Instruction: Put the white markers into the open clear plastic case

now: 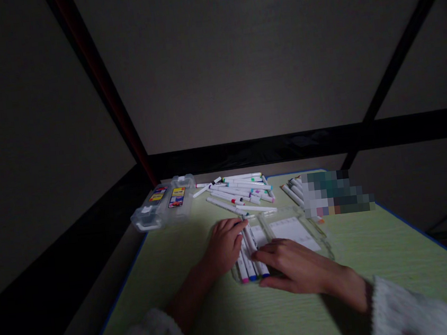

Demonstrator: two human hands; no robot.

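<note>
A clear plastic case [268, 217] lies open on the table in front of me. White markers with pink and blue ends lie side by side in its left half. My left hand [222, 245] has its fingers closed on the far end of a white marker [250, 235] there. At the near end, my right hand [297, 263] has its thumb and fingers around the same marker, close to a dark blue end. A white printed sheet [294, 232] shows in the case's right half, partly behind my right hand.
Loose white markers [237, 190] with coloured caps are heaped beyond the case. Clear cases with labels [177, 198] stand at the back left. More markers [292, 195] lie at the right beside a pixelated patch. The pale table [185, 257] has a blue edge; a wall rises behind.
</note>
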